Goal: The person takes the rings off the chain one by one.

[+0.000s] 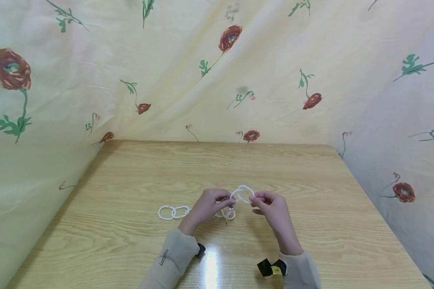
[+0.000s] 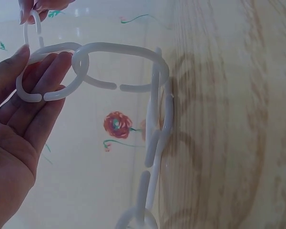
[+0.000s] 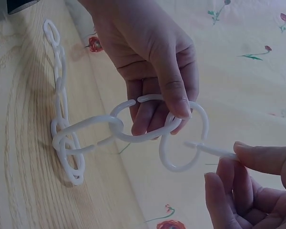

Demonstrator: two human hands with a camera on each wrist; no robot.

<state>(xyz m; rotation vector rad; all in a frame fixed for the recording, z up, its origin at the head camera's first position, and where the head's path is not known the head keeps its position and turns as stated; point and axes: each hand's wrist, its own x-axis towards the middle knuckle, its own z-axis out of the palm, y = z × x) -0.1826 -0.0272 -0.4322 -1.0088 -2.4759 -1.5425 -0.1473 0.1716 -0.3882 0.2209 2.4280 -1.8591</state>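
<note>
A chain of white plastic oval links lies partly on the table and rises to both hands. Each link that shows clearly has a small gap in its side. My left hand pinches one link between thumb and fingers, and more of the chain hangs from it to the tabletop. My right hand pinches a link at the raised end. Between the two hands, a looped link hangs in the air. The left forearm and hand hide the chain's middle in the head view.
The wood-grain table fills the lower view. Behind it and at both sides hangs a cream cloth printed with red flowers. Black wrist devices sit at the beige sleeves.
</note>
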